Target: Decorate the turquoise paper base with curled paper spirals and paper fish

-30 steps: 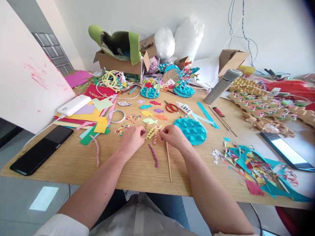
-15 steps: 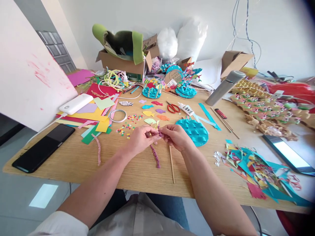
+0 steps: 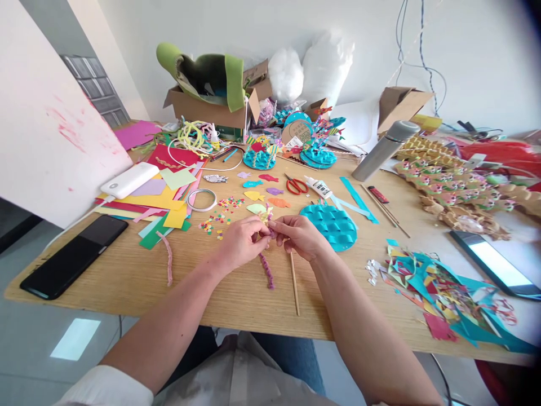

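My left hand point(image 3: 247, 238) and my right hand point(image 3: 299, 232) meet over the middle of the table. Both are closed in pinches on a yellow and purple twisted pipe cleaner point(image 3: 265, 213), whose pale yellow end sticks up above the fingers; the rest is mostly hidden. Just below the hands is a curly purple pipe cleaner point(image 3: 267, 272); whether it joins the held piece I cannot tell. A thin wooden stick point(image 3: 295, 287) lies under my right hand. To the right sits a woven turquoise disc point(image 3: 332, 225). Paper fish, among them an orange one point(image 3: 279, 202), lie beyond the fingers.
Red-handled scissors point(image 3: 296, 184) and a glue bottle point(image 3: 319, 187) lie behind the disc. On the left are a black phone point(image 3: 74, 256), a pink pipe cleaner point(image 3: 168, 259) and confetti dots point(image 3: 220, 217). Paper scraps point(image 3: 439, 287) and a steel flask point(image 3: 384, 152) are on the right.
Both hands stay together on the held pipe cleaner, with the fingers shifted slightly and the yellow end moved a little to the left. The view has moved slightly; the table things stay put.
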`<state>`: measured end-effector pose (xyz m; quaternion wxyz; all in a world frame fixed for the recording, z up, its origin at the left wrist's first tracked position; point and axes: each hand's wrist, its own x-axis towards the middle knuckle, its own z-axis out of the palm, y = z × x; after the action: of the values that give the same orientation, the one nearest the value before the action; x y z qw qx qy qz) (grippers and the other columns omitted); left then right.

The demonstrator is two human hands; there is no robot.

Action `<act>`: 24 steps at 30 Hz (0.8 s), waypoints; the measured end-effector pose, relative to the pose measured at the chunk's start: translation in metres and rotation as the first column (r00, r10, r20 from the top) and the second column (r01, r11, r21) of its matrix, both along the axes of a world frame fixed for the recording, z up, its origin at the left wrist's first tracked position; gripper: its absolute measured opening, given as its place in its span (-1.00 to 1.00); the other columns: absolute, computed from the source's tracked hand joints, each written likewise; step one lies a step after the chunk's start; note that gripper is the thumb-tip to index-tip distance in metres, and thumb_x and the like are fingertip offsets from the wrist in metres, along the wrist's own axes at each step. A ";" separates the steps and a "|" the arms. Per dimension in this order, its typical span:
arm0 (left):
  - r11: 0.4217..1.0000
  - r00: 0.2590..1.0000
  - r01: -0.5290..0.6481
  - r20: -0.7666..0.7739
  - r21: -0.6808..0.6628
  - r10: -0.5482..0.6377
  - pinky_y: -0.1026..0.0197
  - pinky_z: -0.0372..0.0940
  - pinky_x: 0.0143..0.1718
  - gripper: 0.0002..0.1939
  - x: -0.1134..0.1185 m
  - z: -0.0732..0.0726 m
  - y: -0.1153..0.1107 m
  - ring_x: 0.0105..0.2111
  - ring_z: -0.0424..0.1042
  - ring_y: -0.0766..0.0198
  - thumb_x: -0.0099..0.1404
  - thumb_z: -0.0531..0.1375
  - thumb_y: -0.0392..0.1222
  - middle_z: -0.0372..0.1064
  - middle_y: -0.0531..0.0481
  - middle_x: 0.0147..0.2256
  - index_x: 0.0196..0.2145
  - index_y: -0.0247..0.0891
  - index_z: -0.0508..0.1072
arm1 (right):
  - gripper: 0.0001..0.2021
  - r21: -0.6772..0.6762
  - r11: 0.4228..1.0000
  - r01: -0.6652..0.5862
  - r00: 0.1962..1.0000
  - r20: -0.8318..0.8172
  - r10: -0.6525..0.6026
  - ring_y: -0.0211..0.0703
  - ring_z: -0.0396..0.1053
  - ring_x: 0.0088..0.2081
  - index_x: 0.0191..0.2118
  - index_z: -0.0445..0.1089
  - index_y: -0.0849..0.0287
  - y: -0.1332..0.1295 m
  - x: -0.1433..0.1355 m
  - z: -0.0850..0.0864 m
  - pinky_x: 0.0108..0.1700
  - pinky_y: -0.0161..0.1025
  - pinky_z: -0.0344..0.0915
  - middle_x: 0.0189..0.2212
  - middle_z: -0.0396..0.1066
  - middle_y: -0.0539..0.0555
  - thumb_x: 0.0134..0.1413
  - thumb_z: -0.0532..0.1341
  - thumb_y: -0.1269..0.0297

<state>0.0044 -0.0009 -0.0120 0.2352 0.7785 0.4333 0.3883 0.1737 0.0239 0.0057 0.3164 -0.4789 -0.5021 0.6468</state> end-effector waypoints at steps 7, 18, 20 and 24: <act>0.999 0.994 -0.046 -0.099 -0.020 0.043 0.29 0.21 -0.38 -0.91 -0.003 -0.001 0.003 -0.44 0.35 0.35 0.20 0.18 -0.38 0.41 0.00 -0.41 -0.42 -0.29 0.48 | -0.69 0.093 0.994 0.062 0.996 0.064 -0.068 -0.41 0.19 -0.66 -0.55 0.37 0.24 0.002 0.000 -0.002 -0.72 -0.45 0.06 -0.62 0.35 -0.04 -0.24 0.37 0.09; 0.948 0.920 -0.301 -0.293 -0.104 0.260 0.23 0.20 -0.40 -0.92 -0.013 -0.001 0.010 -0.47 0.38 0.28 0.16 0.21 -0.32 0.51 -0.02 -0.40 -0.43 -0.24 0.52 | -0.72 0.259 0.960 -0.107 0.757 0.647 -0.089 -0.35 0.28 -0.68 -0.61 0.36 0.22 0.004 0.005 -0.010 -0.62 -0.42 0.12 -0.69 0.40 0.02 0.00 0.22 0.17; 0.941 0.915 -0.322 -0.292 -0.106 0.280 0.23 0.20 -0.41 -0.92 -0.015 -0.001 0.011 -0.46 0.39 0.27 0.16 0.21 -0.30 0.52 -0.02 -0.41 -0.43 -0.24 0.52 | -0.70 0.260 0.958 -0.118 0.739 0.668 -0.090 -0.33 0.30 -0.67 -0.63 0.36 0.21 0.004 0.004 -0.010 -0.60 -0.42 0.14 -0.69 0.41 0.04 0.02 0.19 0.16; 0.941 0.913 -0.324 -0.292 -0.092 0.286 0.22 0.20 -0.41 -0.92 -0.016 -0.002 0.012 -0.47 0.39 0.26 0.17 0.22 -0.29 0.52 -0.02 -0.41 -0.43 -0.23 0.54 | -0.66 0.246 0.962 -0.114 0.696 0.711 -0.099 -0.29 0.34 -0.64 -0.64 0.36 0.20 0.004 0.003 -0.006 -0.57 -0.39 0.14 -0.65 0.45 0.08 0.06 0.14 0.17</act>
<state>-0.0113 0.0109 -0.0137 0.1626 0.7292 0.6041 0.2775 0.1771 0.0278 -0.0004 0.1554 -0.6427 -0.6712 0.3350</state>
